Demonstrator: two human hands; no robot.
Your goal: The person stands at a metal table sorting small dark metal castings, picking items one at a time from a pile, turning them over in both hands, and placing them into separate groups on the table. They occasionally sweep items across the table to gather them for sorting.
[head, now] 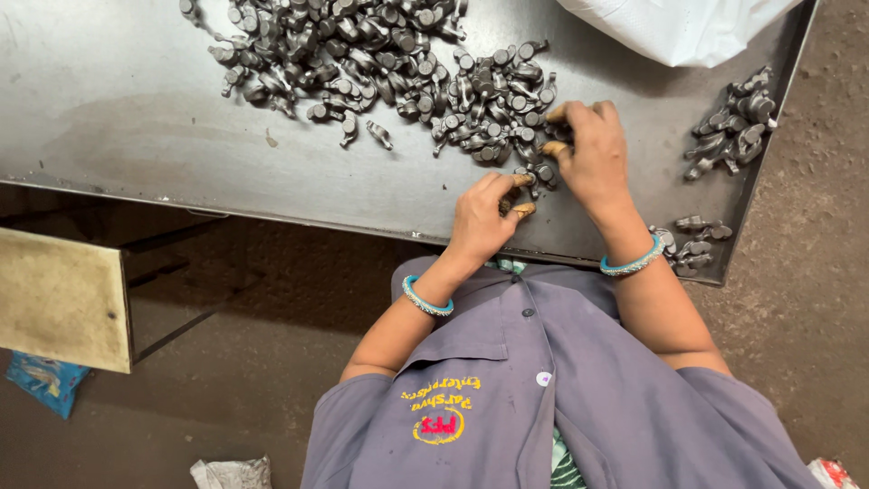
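A big heap of small grey metal parts (398, 63) lies on a steel table (136, 118). My left hand (484, 222) is near the table's front edge, with one small metal part (509, 203) pinched between thumb and fingertips. My right hand (593, 163) rests on the heap's near right edge. Its fingers curl over several parts there, and the thumb and forefinger close around them. Both wrists wear turquoise bangles, and my fingertips look stained brown.
A smaller heap of the same parts (735, 127) sits at the table's right edge, with a few more (695, 240) at the front right corner. A white bag (679, 27) lies at the back. A pale board (59, 299), a blue packet (45, 380) and dirt floor are below left.
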